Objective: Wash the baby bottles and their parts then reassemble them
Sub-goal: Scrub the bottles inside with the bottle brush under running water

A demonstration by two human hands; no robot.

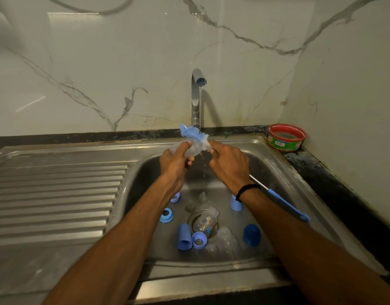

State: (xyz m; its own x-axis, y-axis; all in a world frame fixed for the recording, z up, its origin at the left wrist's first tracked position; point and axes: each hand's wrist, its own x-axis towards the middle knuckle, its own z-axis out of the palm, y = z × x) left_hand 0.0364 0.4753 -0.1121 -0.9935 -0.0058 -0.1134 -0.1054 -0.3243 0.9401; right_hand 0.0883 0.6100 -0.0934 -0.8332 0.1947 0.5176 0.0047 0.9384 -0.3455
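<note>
**Mia:** What is the biggest thing here?

**Sam:** The steel sink point(57, 183). Its tap point(195, 102) stands at twelve o'clock, and water point(200, 95) runs down from it.

**Mia:** Where are the hands?

**Sam:** Both are up under the tap. The left hand point(175, 161) has its fingers curled round a clear baby bottle point(195, 149). The right hand point(230, 164) is wrapped tight round a long blue brush point(193, 133). The brush handle pokes out toward four o'clock.

**Mia:** Is the brush inside the bottle?

**Sam:** I cannot tell. The bristles sit right at the bottle, on its twelve o'clock side.

**Mia:** How will the bottle feel?

**Sam:** I think light, hard and very slippy when wet. Best to hold it round the middle with the fingers all the way round.

**Mia:** And the little bits?

**Sam:** They are down in the basin, at six o'clock. There is another bottle point(207, 223) on the drain, plus blue caps point(184, 236), rings point(166, 215) and teats point(202, 197). The teats look soft and will likely squish, so pinch them gently by the rim.
</note>
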